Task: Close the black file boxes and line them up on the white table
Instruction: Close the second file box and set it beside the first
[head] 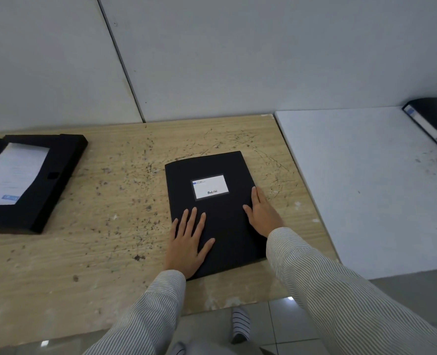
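A closed black file box [220, 224] with a white label lies flat on the stained wooden table [104, 201], near its right end. My left hand [188, 243] rests flat on the box's near left part, fingers spread. My right hand [262, 213] lies along the box's right edge, fingers straight. An open black file box [61, 172] holding white paper sits at the far left of the wooden table. On the white table [361, 180] to the right, a closed black file box [432, 124] lies at the far right corner, partly cut off by the frame.
A grey panelled wall stands behind both tables. The white table butts against the wooden one's right side. Below the table's front edge are a tiled floor and a striped slipper [240, 326].
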